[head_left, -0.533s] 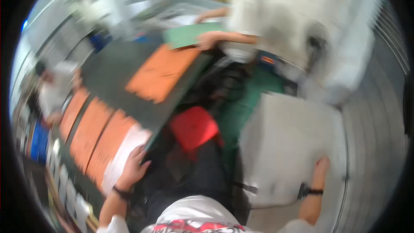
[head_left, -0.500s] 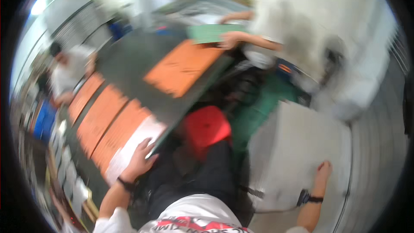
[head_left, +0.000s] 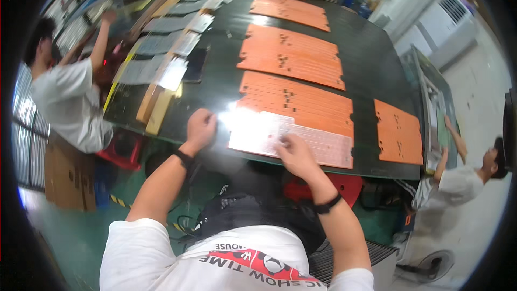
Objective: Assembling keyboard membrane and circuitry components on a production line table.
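Observation:
A shiny, pale pinkish sheet (head_left: 328, 148) lies along the near edge of an orange slotted board (head_left: 323, 105) on the dark green table. My right hand (head_left: 296, 156) rests over the sheet's middle, thumb and fingers pinched together at its surface; anything between them is too small to make out. Left of the sheet, my left hand (head_left: 202, 127) hovers above the tabletop with its fingers curled in. Whether that fist holds something is hidden. Strong glare covers the sheet's left half.
More orange boards (head_left: 291, 51) lie farther back, and another (head_left: 398, 132) lies to the right. Grey strips (head_left: 142, 70) hang across wooden bars (head_left: 151, 105) at the left. Co-workers sit at the left, far and right sides. A red stool (head_left: 344, 188) stands under the near edge.
My view has swung left to face the table. My right hand has come from above a pale box onto the sheet. My left hand has left the sheet, its fingers now curled.

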A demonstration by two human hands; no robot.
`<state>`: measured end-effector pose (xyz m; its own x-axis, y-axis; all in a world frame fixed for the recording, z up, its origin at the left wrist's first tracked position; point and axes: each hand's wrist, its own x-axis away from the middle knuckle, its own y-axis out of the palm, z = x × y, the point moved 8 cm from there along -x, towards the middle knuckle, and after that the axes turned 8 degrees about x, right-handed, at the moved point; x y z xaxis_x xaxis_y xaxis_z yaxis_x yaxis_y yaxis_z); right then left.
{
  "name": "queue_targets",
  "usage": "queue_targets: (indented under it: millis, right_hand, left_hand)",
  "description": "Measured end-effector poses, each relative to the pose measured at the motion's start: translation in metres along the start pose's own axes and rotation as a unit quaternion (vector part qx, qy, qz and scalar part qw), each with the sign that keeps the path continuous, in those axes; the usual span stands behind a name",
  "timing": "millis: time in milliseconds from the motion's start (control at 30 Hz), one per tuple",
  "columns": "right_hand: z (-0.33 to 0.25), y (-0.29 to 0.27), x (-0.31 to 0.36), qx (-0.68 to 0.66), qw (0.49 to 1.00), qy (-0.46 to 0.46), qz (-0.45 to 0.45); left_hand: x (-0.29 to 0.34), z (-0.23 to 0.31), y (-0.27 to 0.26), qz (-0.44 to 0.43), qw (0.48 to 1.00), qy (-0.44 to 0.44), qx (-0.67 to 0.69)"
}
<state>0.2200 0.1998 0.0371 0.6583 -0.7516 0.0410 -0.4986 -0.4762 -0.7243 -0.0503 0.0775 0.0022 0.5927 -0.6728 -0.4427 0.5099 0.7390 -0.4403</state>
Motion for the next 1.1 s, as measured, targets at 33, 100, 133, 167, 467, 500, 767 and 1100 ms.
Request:
queue_targets:
  millis: [33, 100, 133, 167, 467, 500, 767, 1100]
  right_hand:
    - [-0.029, 0.028, -0.017, -0.004, 0.999, -0.009, -0.041]
    - [-0.073, 0.074, -0.04, 0.12, 0.986, -0.026, -0.112]
    - [-0.079, 0.087, -0.044, 0.128, 0.984, -0.032, -0.122]
    - [-0.085, 0.1, -0.048, 0.192, 0.974, -0.054, -0.11]
    - [-0.051, 0.022, -0.072, 0.12, 0.985, 0.0, -0.124]
    - [-0.038, -0.005, -0.074, 0.1, 0.987, -0.005, -0.123]
    - [0.007, -0.28, -0.032, 0.144, 0.974, 0.176, -0.013]
    - [-0.026, -0.443, 0.187, 0.204, 0.878, 0.349, 0.256]
  left_hand:
    - [0.001, 0.009, -0.001, -0.007, 1.0, 0.004, 0.0]
    - [0.004, 0.005, 0.001, 0.013, 1.0, 0.011, -0.001]
    - [0.005, 0.004, 0.006, 0.004, 1.0, -0.001, 0.013]
    - [0.006, 0.002, 0.006, 0.008, 1.0, -0.001, 0.017]
    - [0.001, 0.015, 0.005, -0.017, 1.0, 0.001, 0.011]
    - [-0.001, 0.014, 0.005, -0.018, 1.0, -0.017, 0.014]
    - [0.009, 0.151, 0.13, -0.313, 0.919, 0.033, 0.239]
    - [0.179, 0.342, 0.323, -0.728, 0.607, 0.256, 0.187]
